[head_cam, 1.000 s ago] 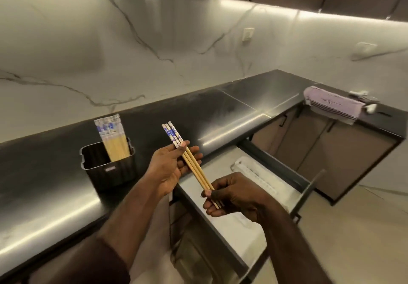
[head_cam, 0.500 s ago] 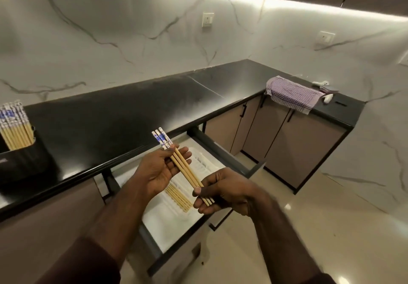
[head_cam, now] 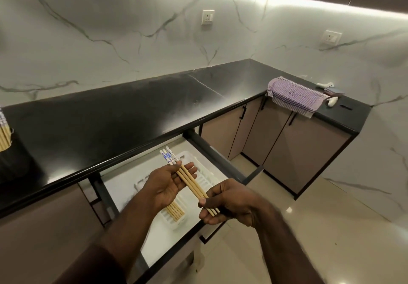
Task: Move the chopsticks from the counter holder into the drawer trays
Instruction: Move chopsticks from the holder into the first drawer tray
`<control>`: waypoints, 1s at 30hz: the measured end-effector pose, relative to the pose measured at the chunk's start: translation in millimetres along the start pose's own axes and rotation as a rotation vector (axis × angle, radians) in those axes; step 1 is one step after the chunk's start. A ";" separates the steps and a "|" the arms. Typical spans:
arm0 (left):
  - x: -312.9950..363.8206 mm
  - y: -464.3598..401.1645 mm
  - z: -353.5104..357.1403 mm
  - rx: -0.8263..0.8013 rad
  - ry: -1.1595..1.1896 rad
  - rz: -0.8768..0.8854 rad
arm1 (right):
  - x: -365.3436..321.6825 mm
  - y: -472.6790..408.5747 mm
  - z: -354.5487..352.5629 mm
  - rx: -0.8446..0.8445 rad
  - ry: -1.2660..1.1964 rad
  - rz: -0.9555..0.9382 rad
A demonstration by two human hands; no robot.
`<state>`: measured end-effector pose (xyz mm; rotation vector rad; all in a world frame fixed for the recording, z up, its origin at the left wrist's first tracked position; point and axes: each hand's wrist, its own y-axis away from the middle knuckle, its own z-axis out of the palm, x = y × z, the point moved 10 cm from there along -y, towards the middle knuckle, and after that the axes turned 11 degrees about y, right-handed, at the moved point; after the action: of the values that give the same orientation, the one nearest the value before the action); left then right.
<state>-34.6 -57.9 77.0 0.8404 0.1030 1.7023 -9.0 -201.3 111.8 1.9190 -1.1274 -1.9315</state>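
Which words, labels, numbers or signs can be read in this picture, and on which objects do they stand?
None can be read.
Held chopsticks: blue marks on the white ends, too small and blurred to tell whether they are writing.
Chopsticks in the holder, at the left edge: similar blue marks, unreadable.
Wall sockets: no visible lettering.
Checked cloth: pattern only.

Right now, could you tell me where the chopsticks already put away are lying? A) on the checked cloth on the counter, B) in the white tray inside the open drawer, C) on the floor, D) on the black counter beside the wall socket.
B: a few plain wooden chopsticks lie in the white tray inside the open drawer, under the left hand.
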 end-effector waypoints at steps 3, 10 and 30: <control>2.3 -12.0 -10.0 0.022 -0.015 -0.009 | -0.2 -16.3 1.1 0.003 -0.013 0.033; 23.7 -28.6 -37.2 0.077 -0.050 -0.012 | -12.5 -61.9 19.0 -0.025 -0.023 0.076; 1.0 -124.4 -108.4 0.568 0.078 0.088 | 13.9 -206.2 -37.5 -0.284 0.279 0.208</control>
<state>4.4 21.2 -62.5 1.2048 0.6328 1.8148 99.2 -81.3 -22.4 1.7711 -0.8808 -1.5607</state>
